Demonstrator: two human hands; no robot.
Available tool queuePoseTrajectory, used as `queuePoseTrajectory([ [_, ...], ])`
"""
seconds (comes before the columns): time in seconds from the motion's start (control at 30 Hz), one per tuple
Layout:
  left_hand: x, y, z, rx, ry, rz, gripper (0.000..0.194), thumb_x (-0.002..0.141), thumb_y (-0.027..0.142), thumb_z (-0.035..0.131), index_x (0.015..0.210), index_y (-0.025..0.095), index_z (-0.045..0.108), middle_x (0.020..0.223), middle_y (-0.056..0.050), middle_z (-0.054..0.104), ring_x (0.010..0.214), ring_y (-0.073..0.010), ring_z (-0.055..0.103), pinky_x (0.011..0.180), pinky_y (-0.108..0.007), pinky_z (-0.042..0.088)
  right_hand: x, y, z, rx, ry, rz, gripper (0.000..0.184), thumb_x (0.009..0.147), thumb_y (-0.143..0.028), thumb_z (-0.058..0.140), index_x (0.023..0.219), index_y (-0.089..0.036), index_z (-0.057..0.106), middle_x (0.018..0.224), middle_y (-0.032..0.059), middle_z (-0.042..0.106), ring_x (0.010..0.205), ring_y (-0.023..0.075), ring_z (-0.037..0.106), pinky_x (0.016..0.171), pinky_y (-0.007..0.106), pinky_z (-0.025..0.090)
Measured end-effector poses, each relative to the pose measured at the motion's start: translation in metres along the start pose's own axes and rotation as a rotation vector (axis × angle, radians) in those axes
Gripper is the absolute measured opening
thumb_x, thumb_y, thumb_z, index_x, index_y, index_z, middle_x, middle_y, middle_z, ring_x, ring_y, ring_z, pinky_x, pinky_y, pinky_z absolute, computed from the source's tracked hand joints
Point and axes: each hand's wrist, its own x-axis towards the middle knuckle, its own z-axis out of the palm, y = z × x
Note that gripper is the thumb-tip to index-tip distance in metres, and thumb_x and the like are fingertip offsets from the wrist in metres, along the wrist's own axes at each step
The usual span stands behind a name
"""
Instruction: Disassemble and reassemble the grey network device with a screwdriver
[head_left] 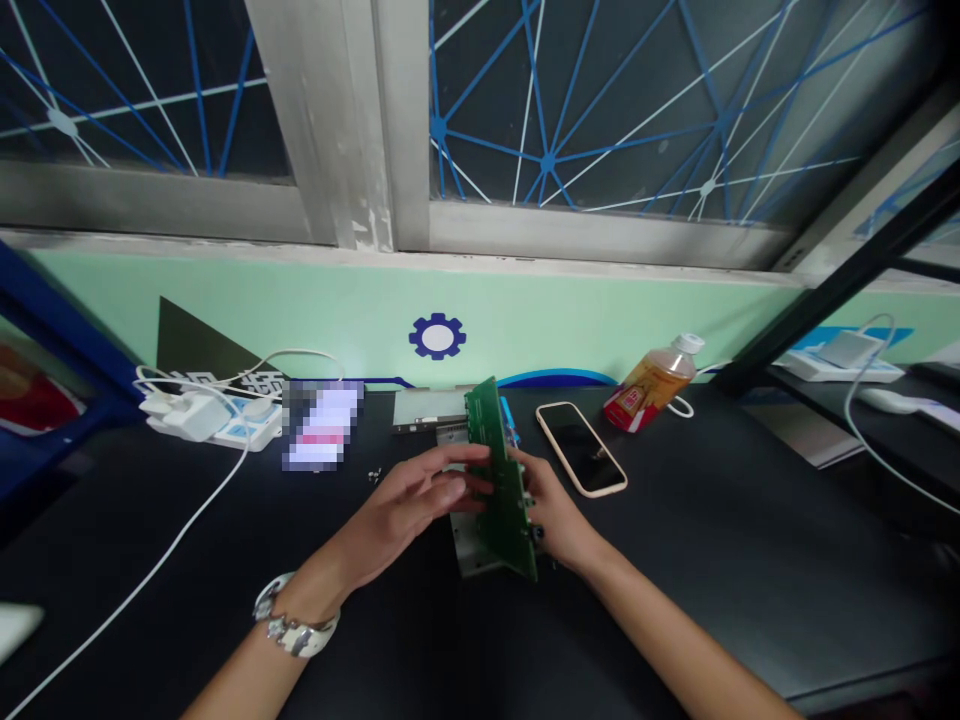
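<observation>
A green circuit board (501,500) stands on edge, tilted, in the middle of the desk. My right hand (551,505) grips it from the right side, its fingers partly hidden behind the board. My left hand (412,505) is on the other side, fingers stretched out and apart, the tips at the board's flat face; whether they press on it I cannot tell. Under and behind the board lies a grey metal plate (466,555). A few small screws (374,475) lie on the desk left of the board. Something blue (511,420) shows just behind the board.
A phone in a pale case (581,450) and a tilted drink bottle (651,383) are on the right. To the left lie a blurred-out phone (324,428) and a white power strip (255,425) with cables. A flat silver piece (420,405) rests near the wall.
</observation>
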Motion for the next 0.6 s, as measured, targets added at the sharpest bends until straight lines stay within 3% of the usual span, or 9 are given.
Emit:
queuePoseTrajectory([
  [0.1,0.001,0.0,-0.009,0.043,0.136,-0.006,0.042,0.093,0.039,0.063,0.13,0.019,0.061,0.122,-0.013,0.064,0.106,-0.0274,0.063,0.089,-0.041,0.053,0.008,-0.002,-0.006,0.001,0.052,0.072,0.053,0.085,-0.03,0.062,0.135,-0.013,0.057,0.103,0.0097,0.07,0.071,0.0146,0.063,0.064,0.027,0.052],
  [0.27,0.006,-0.007,-0.026,0.229,0.343,-0.103,0.043,0.087,0.046,0.068,0.121,0.021,0.064,0.106,-0.008,0.064,0.097,-0.0225,0.059,0.07,-0.029,0.053,0.007,-0.004,-0.014,-0.32,0.172,0.047,0.05,0.084,-0.029,0.066,0.132,-0.016,0.059,0.095,0.0055,0.068,0.068,0.0145,0.061,0.062,0.027,0.05],
  [0.43,0.011,-0.022,-0.034,0.325,0.359,-0.182,0.035,0.084,0.044,0.07,0.108,0.019,0.066,0.094,-0.004,0.062,0.08,-0.0157,0.056,0.062,-0.025,0.051,0.003,-0.005,-0.012,-0.642,0.201,-0.059,0.042,0.087,-0.028,0.063,0.127,-0.014,0.062,0.089,0.0058,0.066,0.074,0.0181,0.061,0.069,0.03,0.048],
  [0.6,0.014,-0.032,-0.031,0.289,0.334,-0.22,0.037,0.081,0.042,0.073,0.105,0.018,0.062,0.085,-0.002,0.061,0.074,-0.0147,0.056,0.06,-0.026,0.054,-0.002,-0.007,-0.011,-0.886,0.161,-0.026,0.036,0.089,-0.027,0.058,0.124,-0.02,0.064,0.091,0.0052,0.068,0.07,0.0178,0.062,0.063,0.028,0.043],
])
